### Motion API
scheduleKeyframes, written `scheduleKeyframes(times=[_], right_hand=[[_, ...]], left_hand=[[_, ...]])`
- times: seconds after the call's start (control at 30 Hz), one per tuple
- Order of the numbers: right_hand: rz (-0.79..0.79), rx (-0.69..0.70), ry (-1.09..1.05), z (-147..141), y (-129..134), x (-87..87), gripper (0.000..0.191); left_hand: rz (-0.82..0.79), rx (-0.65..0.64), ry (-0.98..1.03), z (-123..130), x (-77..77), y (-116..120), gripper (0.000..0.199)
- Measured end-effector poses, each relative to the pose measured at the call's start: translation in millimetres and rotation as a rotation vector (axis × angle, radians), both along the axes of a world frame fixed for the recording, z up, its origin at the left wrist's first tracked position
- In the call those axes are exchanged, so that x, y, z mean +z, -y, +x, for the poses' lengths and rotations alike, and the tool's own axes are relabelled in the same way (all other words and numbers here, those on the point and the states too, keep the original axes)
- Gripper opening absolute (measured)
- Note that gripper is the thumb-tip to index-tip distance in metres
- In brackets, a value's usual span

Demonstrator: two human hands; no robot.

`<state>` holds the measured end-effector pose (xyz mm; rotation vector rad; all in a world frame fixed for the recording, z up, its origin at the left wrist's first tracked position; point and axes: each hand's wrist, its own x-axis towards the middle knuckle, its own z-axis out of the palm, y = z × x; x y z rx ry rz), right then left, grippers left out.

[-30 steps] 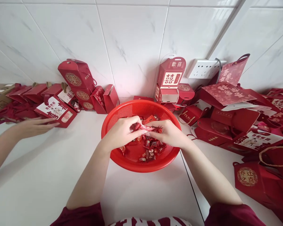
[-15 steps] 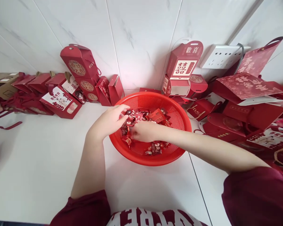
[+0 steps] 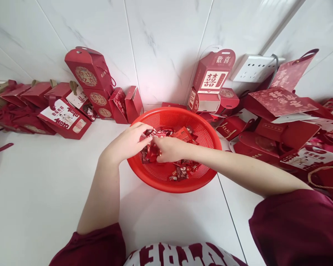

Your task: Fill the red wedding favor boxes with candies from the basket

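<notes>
A round red plastic basket with mesh sides holds several small wrapped candies in red and dark wrappers. Over its left rim reaches my left hand, fingers curled round wrapped candies at its fingertips; how many is hidden. My right hand is inside the basket, closed on a red wrapped candy, its fingertips almost touching the left thumb. Behind the right hand, a larger flat red packet lies on the pile.
Red gift boxes stand stacked and lined up along the wall at the left. More boxes and bags crowd the right, beside a white power strip. The basket rests on a white tabletop.
My right hand has lifted slightly from the candies and come closer to my left fingertips, with a red wrapped candy. The view has shifted a little.
</notes>
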<state>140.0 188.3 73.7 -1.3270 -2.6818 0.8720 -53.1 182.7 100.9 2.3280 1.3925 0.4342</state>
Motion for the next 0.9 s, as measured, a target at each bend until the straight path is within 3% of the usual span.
scheduleKeyframes(times=[0.13, 0.2, 0.3, 0.4, 0.5, 0.63, 0.77, 0.87, 0.9], right_hand=[[0.146, -0.229, -0.192, 34.3, -2.1, 19.2, 0.042], [0.049, -0.205, -0.305, 49.3, 1.0, 25.1, 0.043], [-0.159, -0.054, -0.532, 65.6, 7.0, 32.2, 0.042], [-0.051, -0.049, -0.621, 75.6, 1.8, 36.3, 0.033], [0.077, -0.110, -0.472, 79.7, -22.2, 30.8, 0.025], [0.181, -0.173, -0.043, 73.7, -63.3, 4.6, 0.031], [0.084, -0.117, 0.155, 65.2, -82.9, -16.6, 0.035], [-0.048, -0.030, 0.224, 66.1, -84.2, -15.3, 0.028], [-0.082, -0.010, 0.237, 67.4, -83.8, -13.5, 0.034]], left_hand=[[0.054, 0.048, -0.023, -5.3, 2.9, -0.5, 0.040], [0.037, 0.061, -0.030, -6.5, 3.2, -1.5, 0.042], [0.040, 0.052, -0.045, -5.0, 3.7, -2.6, 0.044], [0.028, 0.041, -0.047, -1.7, 2.9, -3.3, 0.046], [-0.008, 0.039, -0.026, 0.6, -4.9, -7.3, 0.046], [-0.078, 0.018, -0.011, 4.1, -27.3, -20.7, 0.046], [-0.110, 0.003, -0.114, 9.8, -42.9, -31.4, 0.044], [-0.097, 0.008, -0.190, 12.5, -43.9, -32.4, 0.046], [-0.101, 0.013, -0.207, 13.0, -43.2, -31.9, 0.046]])
